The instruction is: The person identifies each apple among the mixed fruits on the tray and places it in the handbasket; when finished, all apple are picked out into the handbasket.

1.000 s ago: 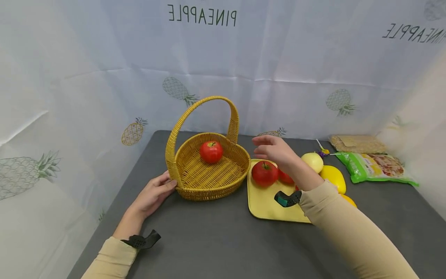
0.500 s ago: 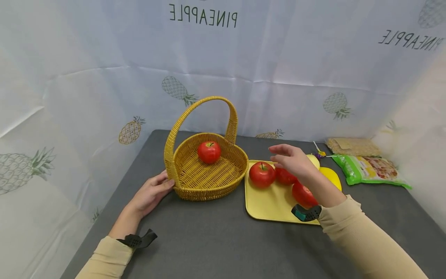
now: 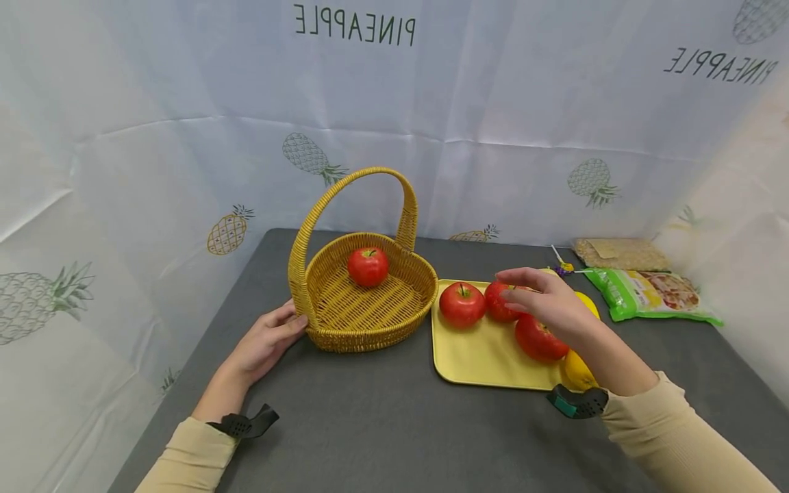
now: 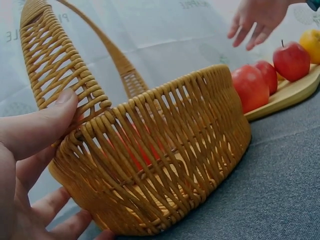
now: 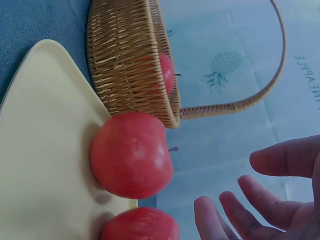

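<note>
Shifted rightward, the right hand (image 3: 548, 307) hangs empty, fingers apart, above red apples (image 3: 462, 305) on the tray (image 3: 481, 366), partly hiding yellow fruit (image 3: 578, 372); the left hand (image 3: 266, 344) grips the basket (image 3: 366, 340) at left, one apple (image 3: 368, 268) inside. Far right lies a green packet (image 3: 653, 294).

Basket (image 3: 364, 340): golden yel., woven, w/ diag. pattern on its floor (image 3: 366, 307). Apple (image 3: 368, 267) inside red. Tray (image 3: 481, 359) plain pale yel.; apples (image 3: 462, 305) on it red w/ paler flecks; fruit (image 3: 578, 372) at near right corner brighter yel. Tabletop (image 3: 370, 424) plain dk grey, bluish in wrist views. Curtain (image 3: 493, 185) white w/ grn-grey & orange-yel. pineapple prints (image 3: 228, 234) plus dk lettering (image 3: 354, 25). Bag (image 3: 653, 294) bright grn at edges, w/ multicol. pic (image 3: 674, 291). Packet (image 3: 622, 253) behind it tan. Sleeves (image 3: 684, 438) beige, wrist straps (image 3: 246, 425) blk, the right w/ teal patch (image 3: 565, 407).
</note>
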`<action>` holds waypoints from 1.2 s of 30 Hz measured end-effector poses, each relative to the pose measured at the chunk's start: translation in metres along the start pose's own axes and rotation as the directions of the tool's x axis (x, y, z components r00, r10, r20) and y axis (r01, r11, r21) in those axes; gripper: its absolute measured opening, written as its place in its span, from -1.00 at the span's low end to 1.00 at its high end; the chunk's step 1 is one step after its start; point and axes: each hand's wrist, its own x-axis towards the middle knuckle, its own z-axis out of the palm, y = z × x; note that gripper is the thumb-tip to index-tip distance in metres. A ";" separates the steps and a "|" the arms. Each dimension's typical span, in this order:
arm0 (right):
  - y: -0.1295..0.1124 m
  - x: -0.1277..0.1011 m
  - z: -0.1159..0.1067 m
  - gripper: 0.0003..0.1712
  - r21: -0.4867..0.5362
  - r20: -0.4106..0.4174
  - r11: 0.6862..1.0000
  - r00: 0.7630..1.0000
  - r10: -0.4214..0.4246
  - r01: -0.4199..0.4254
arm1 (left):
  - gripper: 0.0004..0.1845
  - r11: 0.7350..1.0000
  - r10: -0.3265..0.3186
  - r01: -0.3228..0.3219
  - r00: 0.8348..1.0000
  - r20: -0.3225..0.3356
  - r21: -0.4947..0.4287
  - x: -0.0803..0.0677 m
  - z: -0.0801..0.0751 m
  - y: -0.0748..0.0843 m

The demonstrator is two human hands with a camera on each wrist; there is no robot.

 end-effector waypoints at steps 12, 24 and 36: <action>0.022 -0.027 -0.017 -0.32 -0.030 -0.017 1.000 1.000 -0.011 0.010 | -0.31 1.000 0.003 -0.003 1.000 0.003 0.001 -0.001 0.000 0.000; 0.034 -0.037 -0.015 -0.34 -0.050 -0.074 0.999 0.997 0.004 -0.007 | -0.38 1.000 0.008 -0.008 1.000 -0.009 -0.016 -0.002 -0.001 0.000; 0.051 -0.041 -0.031 -0.43 -0.249 -0.091 0.967 0.995 0.035 -0.057 | -0.34 1.000 0.007 -0.007 1.000 -0.003 0.012 0.000 0.000 -0.001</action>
